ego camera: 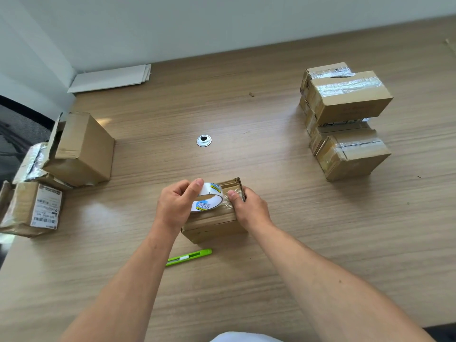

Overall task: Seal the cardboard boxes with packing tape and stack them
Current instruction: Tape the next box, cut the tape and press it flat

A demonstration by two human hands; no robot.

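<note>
Forearms (138, 280) reach box (212, 225) on wooden table (320, 218), white wall (222, 25).

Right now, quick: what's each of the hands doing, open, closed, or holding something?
Left hand: grips the tape roll.
Right hand: grips the cardboard box at its right end, thumb pressing tape onto its top.

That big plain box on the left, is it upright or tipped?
Tipped. The big plain box leans at a slant against the smaller boxes beside it, with a flap open.
</note>
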